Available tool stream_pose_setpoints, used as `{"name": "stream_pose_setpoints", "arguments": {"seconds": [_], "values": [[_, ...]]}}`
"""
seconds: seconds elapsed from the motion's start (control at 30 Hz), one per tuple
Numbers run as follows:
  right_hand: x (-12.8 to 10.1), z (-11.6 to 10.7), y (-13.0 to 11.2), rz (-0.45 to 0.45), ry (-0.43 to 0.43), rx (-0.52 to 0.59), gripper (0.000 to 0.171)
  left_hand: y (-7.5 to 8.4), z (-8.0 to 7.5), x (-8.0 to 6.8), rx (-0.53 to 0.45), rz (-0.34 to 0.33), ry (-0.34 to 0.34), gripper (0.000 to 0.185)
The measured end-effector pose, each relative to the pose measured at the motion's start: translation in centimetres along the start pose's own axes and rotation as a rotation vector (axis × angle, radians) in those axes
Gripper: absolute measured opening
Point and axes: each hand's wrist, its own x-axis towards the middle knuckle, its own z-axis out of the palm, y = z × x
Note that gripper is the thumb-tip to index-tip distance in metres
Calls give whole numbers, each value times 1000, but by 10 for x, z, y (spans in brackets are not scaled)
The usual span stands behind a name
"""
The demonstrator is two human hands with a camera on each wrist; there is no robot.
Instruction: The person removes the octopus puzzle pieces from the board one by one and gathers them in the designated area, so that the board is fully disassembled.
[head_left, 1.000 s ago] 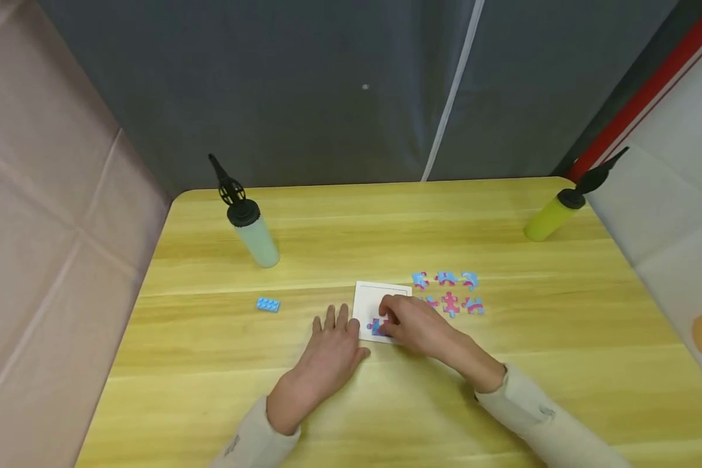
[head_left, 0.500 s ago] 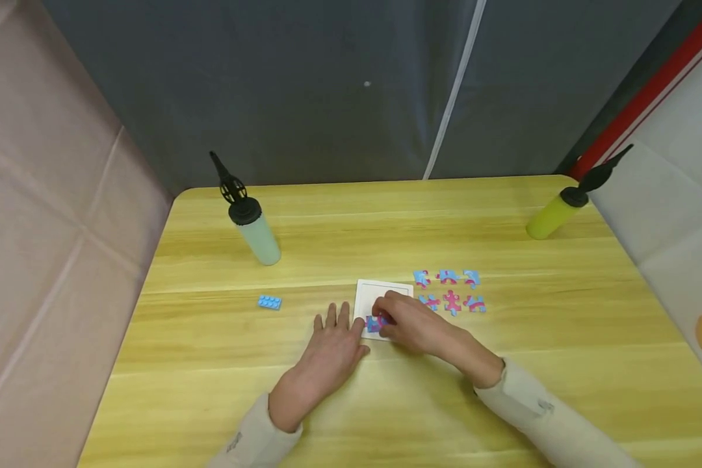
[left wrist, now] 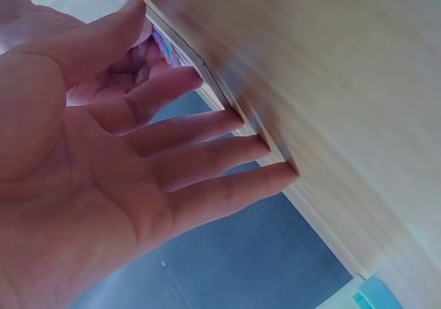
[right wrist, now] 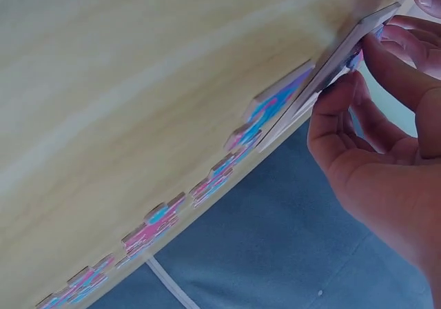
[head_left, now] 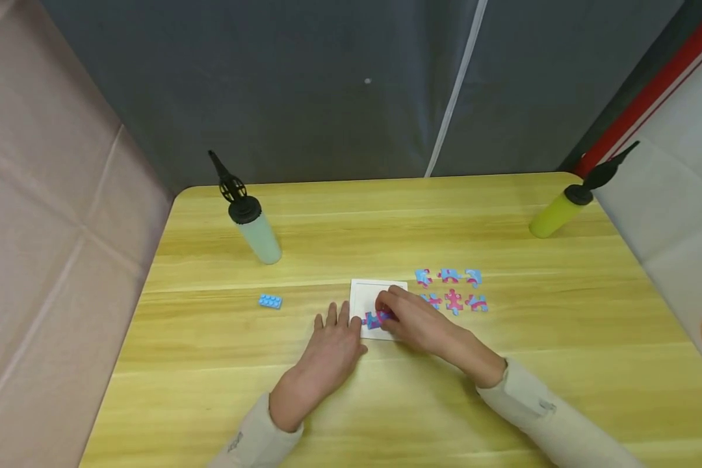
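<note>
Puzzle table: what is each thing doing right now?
Left hand: flat on the table, fingers straight, beside the white tray.
Right hand: fingers curled on a puzzle piece on the tray.
White tray: lying flat.
Loose pieces: lying in two rows.
Clear pump: lying down.
Yellow pump: lying down.
Blue brick: lying alone.

A pale pump (head_left: 251,224) with a black top lies near the worktop's (head_left: 339,416) far left corner, a yellow pump (head_left: 561,211) at its far right corner, and a small blue brick (head_left: 270,301) lies toward the left edge, well apart from both.
</note>
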Motion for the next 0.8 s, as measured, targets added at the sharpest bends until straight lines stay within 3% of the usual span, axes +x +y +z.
{"name": "stream_pose_setpoints", "arguments": {"seconds": [0.17, 0.53, 0.8], "values": [[1, -1, 0, 22, 15, 47, 13, 0, 0, 0, -3, 6, 13, 47], [-3, -8, 2, 180, 15, 238, 6, 0, 0, -1, -5, 13, 23, 46], [-9, -11, 8, 153, 47, 257, 4, 0, 1, 0, -12, 6, 19, 44]]}}
